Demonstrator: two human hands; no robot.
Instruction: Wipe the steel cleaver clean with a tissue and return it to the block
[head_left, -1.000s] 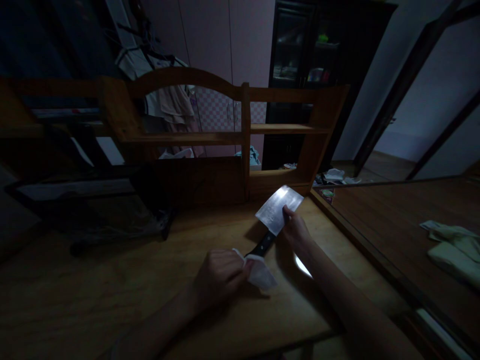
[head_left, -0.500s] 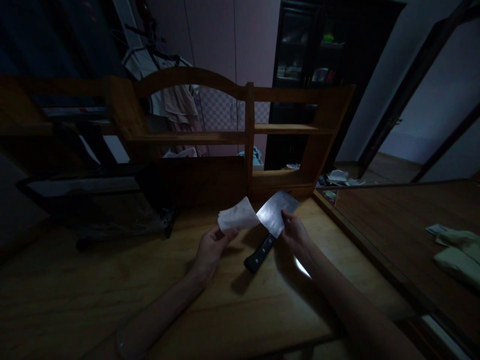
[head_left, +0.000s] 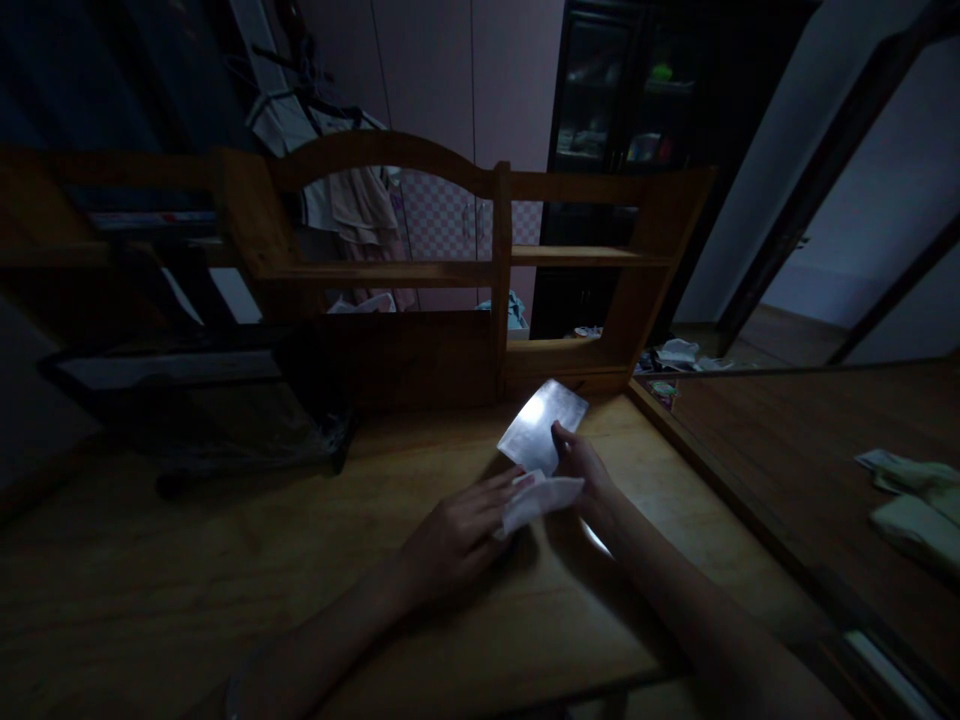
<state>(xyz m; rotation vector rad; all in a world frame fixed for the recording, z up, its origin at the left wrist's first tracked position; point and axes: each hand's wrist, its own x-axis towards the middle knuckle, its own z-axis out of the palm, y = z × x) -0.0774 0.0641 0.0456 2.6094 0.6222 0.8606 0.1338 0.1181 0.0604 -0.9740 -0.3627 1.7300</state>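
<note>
A cleaver (head_left: pixel 541 425) with a wide, shiny steel blade is held above the wooden table (head_left: pixel 360 640). My right hand (head_left: pixel 589 475) grips the blade by its right edge, thumb on the near face. My left hand (head_left: pixel 461 530) is closed on a piece of white paper tissue (head_left: pixel 536 503), which lies over the lower blade and the place where the handle joins. The tissue and my left fingers hide the cleaver's black handle. A bright strip of light (head_left: pixel 598 538) shows under my right wrist.
A wooden shelf rack (head_left: pixel 501 290) stands along the table's back edge. On the left sits a dark, box-like object (head_left: pixel 202 400) with clear plastic on it. A raised wooden ledge (head_left: pixel 757 500) runs down the right side, with pale green cloth (head_left: pixel 919 510) beyond.
My left hand has moved right and down, bringing the tissue from beside the blade onto its lower part near the handle. The cleaver has shifted slightly left in my right hand.
</note>
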